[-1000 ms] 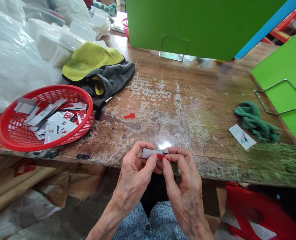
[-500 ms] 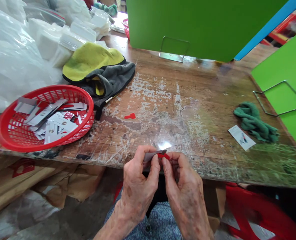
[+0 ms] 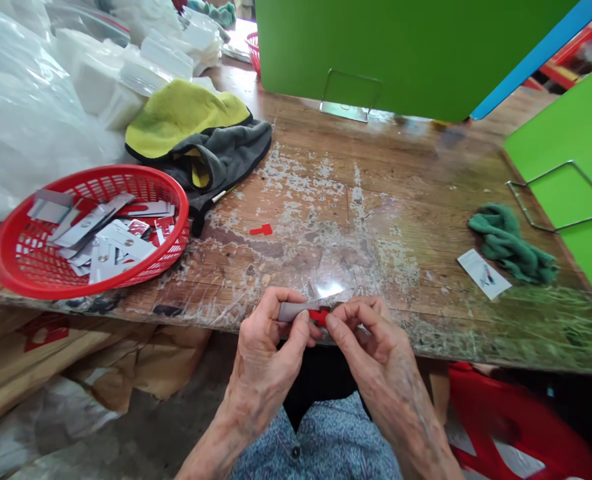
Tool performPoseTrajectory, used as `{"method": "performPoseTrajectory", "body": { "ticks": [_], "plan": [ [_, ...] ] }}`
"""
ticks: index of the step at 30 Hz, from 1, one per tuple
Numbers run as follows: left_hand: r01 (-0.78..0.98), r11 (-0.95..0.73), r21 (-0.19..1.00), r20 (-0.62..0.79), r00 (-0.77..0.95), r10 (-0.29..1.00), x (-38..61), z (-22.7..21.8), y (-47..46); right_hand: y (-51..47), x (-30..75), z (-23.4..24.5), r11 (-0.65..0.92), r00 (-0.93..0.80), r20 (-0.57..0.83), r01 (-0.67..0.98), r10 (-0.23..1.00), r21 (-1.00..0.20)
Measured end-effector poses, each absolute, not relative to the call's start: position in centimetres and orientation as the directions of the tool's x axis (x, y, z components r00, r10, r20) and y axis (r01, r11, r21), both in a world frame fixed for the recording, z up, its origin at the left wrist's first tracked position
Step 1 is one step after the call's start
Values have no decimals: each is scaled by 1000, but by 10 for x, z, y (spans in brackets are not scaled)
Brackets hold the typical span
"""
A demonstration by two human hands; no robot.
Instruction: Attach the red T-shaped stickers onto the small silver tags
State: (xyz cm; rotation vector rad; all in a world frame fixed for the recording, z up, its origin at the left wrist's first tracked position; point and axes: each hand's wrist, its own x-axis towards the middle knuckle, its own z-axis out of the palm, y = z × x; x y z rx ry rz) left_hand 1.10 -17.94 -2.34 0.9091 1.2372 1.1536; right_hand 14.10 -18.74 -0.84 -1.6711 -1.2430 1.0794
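Observation:
Just above the table's front edge, my left hand (image 3: pixel 276 337) is closed on a flat grey strip (image 3: pixel 296 309), thumb in front and fingers behind. A small red piece (image 3: pixel 320 316) lies against the strip's right end, between my two hands. My right hand (image 3: pixel 373 337) pinches the right end of that red piece with thumb and forefinger. What its other fingers do behind is hidden. Farther back on the tabletop lies another small red T-shaped piece (image 3: pixel 261 229), touched by neither hand.
At left stands a red basket (image 3: pixel 176 263) with several grey and red flat pieces. Behind it are a yellow-and-grey cloth (image 3: pixel 191 127) and plastic bags (image 3: pixel 21 113). A green cloth (image 3: pixel 513 247) and a printed card (image 3: pixel 484 274) lie right. Green panels (image 3: pixel 376 53) with wire stands border the table.
My hands have turned the grey strip so that more of its face and of the red piece shows. My left hand has shifted slightly left, and the right hand's fingers have spread outward.

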Motion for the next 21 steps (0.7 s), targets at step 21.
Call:
{"method": "performPoseTrajectory", "body": {
  "ticks": [21],
  "plan": [
    [-311,398,863,-389,93,917,-1,-14,-173,-187,137,-14,-196,110,-166,377,980,-905]
  ]
}}
